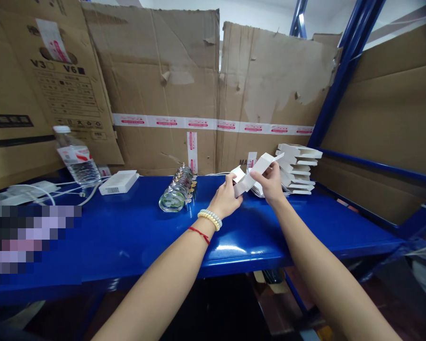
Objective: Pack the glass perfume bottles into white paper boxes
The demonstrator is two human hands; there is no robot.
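Both my hands hold one white folding carton [260, 166] above the blue shelf, its end flaps sticking out. My left hand [227, 196] grips its lower left end, thumb on top and fingers beneath. My right hand [270, 182] pinches the side nearer the right, close to the upper flap. Behind and right of it rises a stack of white cartons [300, 166] with open flaps. More white card lies partly hidden under the held carton. Left of my hands, a row of clear glass bottles [173, 199] lies on the shelf, with small metallic parts [190, 194] along its right side.
A closed white box [119, 182] lies farther left, near a water bottle [76, 156] and a white power strip with cables [24, 192]. Tall cardboard sheets [156, 85] wall off the back of the blue shelf [128, 241]. Blue uprights [344, 71] stand at right. A blurred patch covers the left edge.
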